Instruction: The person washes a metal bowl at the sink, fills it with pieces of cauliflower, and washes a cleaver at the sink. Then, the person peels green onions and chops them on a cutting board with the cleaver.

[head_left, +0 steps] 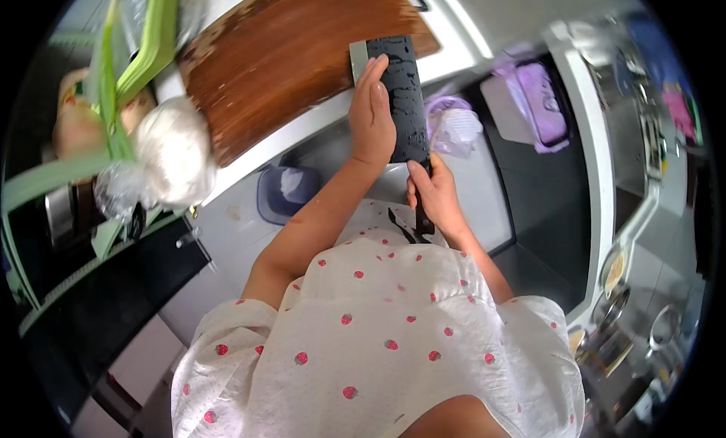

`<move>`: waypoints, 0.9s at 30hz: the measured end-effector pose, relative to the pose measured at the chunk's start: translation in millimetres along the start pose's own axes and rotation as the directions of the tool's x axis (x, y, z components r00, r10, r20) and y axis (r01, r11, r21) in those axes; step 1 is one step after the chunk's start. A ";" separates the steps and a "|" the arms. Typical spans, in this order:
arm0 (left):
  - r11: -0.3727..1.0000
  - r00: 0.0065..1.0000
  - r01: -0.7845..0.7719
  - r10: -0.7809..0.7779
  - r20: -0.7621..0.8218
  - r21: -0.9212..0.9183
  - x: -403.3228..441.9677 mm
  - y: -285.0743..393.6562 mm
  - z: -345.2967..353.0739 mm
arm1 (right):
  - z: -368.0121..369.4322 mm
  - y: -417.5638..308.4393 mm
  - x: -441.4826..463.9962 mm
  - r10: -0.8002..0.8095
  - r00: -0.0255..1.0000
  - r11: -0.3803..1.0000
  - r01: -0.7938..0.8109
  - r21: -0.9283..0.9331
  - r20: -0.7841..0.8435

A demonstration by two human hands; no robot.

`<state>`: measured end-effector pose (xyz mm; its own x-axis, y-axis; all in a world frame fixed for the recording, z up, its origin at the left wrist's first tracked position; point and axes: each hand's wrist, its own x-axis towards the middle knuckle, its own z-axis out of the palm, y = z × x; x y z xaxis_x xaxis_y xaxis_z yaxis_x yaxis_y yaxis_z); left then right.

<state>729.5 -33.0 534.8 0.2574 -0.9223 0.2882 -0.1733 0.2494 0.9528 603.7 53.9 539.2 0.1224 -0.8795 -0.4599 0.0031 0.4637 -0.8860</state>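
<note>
In the head view, a cleaver (407, 97) with a broad, dark, wet blade is held upright in front of my body. My right hand (436, 196) is wrapped round its handle, the thumb near the base of the blade. Against the left side of the blade lies my left hand (372, 124), open, with its fingers stretched out together towards the far end. Past the hands is a brown wooden cutting board (295, 56) with a worn, patchy edge; the blade's far part overlaps its near right corner.
A pale wrapped bundle (175, 152) and a green rack (151, 48) with a long green leaf stand at the left. Below are a blue bin (281, 200) and a purple-lined bin (541, 105). Several pans and utensils (614, 305) are at the right.
</note>
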 end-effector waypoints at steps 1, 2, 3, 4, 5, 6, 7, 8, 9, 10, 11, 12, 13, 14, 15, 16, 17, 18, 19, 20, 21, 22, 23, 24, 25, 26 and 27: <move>1.000 0.999 -0.009 0.010 0.039 -0.028 -9.8 6.7 19.0 | -17.3 2.1 -10.6 -0.010 0.999 1.000 0.011 0.008 -0.047; 1.000 0.997 -0.013 0.014 0.076 -0.019 -20.5 11.2 37.6 | -33.9 3.8 -22.9 0.015 0.997 0.999 -0.012 0.041 -0.080; 1.000 0.993 -0.018 0.020 0.117 -0.015 -31.1 14.4 60.6 | -54.0 6.0 -35.4 0.040 0.992 0.997 -0.032 0.074 -0.118; 0.998 0.987 -0.033 0.040 0.153 -0.045 -42.0 14.9 85.6 | -76.6 10.7 -46.2 0.023 0.992 0.997 -0.013 0.076 -0.124; 0.999 0.981 0.003 0.006 0.192 -0.049 -51.4 23.6 107.1 | -95.4 17.1 -54.7 0.010 0.988 0.991 0.011 0.136 -0.156; 0.994 0.975 0.026 -0.003 0.223 -0.103 -60.8 28.6 131.2 | -114.9 15.8 -65.2 0.022 0.981 0.991 0.004 0.133 -0.193; 0.988 0.968 0.050 -0.011 0.249 -0.149 -70.6 34.5 157.0 | -136.9 13.0 -76.1 0.032 0.974 0.991 -0.003 0.131 -0.222; 0.984 0.961 0.046 0.003 0.275 -0.170 -78.4 40.1 181.5 | -158.1 11.3 -84.4 0.024 0.967 0.991 0.011 0.135 -0.255; 0.980 0.949 0.074 -0.012 0.316 -0.185 -85.1 46.1 204.0 | -177.7 10.6 -91.9 0.033 0.957 0.990 0.008 0.140 -0.288; 0.976 0.934 0.101 -0.026 0.357 -0.195 -89.8 51.1 223.9 | -194.1 9.5 -97.4 0.043 0.947 0.989 0.005 0.148 -0.318; 0.975 0.925 0.097 -0.014 0.379 -0.202 -92.7 55.5 243.7 | -209.8 6.7 -100.9 0.038 0.940 0.987 0.017 0.159 -0.340; 0.962 0.915 0.128 -0.021 0.402 -0.242 -94.1 61.6 264.4 | -226.7 1.7 -103.4 0.044 0.924 0.989 0.013 0.147 -0.379; 0.947 0.906 0.162 -0.031 0.422 -0.278 -94.3 64.9 284.5 | -242.4 -3.8 -104.5 0.052 0.910 0.991 0.004 0.134 -0.412; 0.931 0.901 0.146 0.015 0.433 -0.336 -90.6 63.9 304.3 | -255.9 -9.4 -104.0 0.032 0.899 0.992 0.025 0.125 -0.438; 0.931 0.898 0.145 0.018 0.440 -0.335 -86.7 65.5 322.9 | -268.8 -15.1 -101.0 0.033 0.896 0.991 0.028 0.131 -0.443; 0.904 0.900 0.158 0.034 0.434 -0.398 -80.4 67.7 340.6 | -281.2 -21.3 -95.5 -0.007 0.871 0.995 0.056 0.086 -0.491; 0.873 0.903 0.166 0.053 0.426 -0.459 -71.9 69.2 357.5 | -292.6 -25.9 -88.2 -0.051 0.843 0.996 0.085 0.039 -0.535; 0.840 0.909 0.184 0.051 0.414 -0.510 -62.6 71.1 374.0 | -303.0 -30.2 -81.2 -0.069 0.824 0.996 0.085 0.003 -0.562; 0.842 0.906 0.182 0.057 0.420 -0.508 -54.8 72.2 387.6 | -311.9 -37.0 -74.8 -0.070 0.822 0.996 0.091 0.009 -0.566; 0.787 0.907 0.243 0.022 0.420 -0.567 -46.9 72.2 400.4 | -319.6 -45.7 -68.7 -0.106 0.796 0.994 0.067 -0.087 -0.596; 0.723 0.904 0.305 -0.015 0.426 -0.620 -39.9 70.6 413.3 | -326.8 -51.5 -61.5 -0.141 0.769 0.983 0.035 -0.179 -0.624; 0.678 0.901 0.330 -0.019 0.433 -0.657 -31.6 60.1 427.2 | -335.5 -47.7 -50.0 -0.210 0.731 0.963 0.041 -0.265 -0.649; 0.678 0.896 0.337 -0.018 0.443 -0.654 -26.7 52.3 434.0 | -341.0 -43.7 -38.6 -0.204 0.726 0.965 0.039 -0.258 -0.657; 0.683 0.892 0.357 -0.046 0.450 -0.637 -21.4 47.2 441.5 | -346.6 -42.4 -27.4 -0.265 0.686 0.941 0.032 -0.336 -0.678; 0.686 0.890 0.375 -0.076 0.450 -0.623 -16.6 42.0 448.3 | -352.0 -43.0 -18.5 -0.329 0.647 0.909 0.019 -0.417 -0.688; 0.764 0.890 0.375 -0.137 0.435 -0.526 -15.5 35.6 450.5 | -356.6 -44.6 -12.1 -0.326 0.651 0.908 0.013 -0.420 -0.685; 0.763 0.892 0.376 -0.145 0.429 -0.525 -15.3 28.1 453.3 | -359.2 -48.3 -6.1 -0.319 0.642 0.909 0.000 -0.416 -0.697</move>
<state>289.8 -145.7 513.8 -0.1532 -0.9851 0.0783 0.4639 -0.0018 0.8859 246.3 -1.6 563.4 -0.6141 -0.7874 -0.0546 -0.4100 0.3774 -0.8303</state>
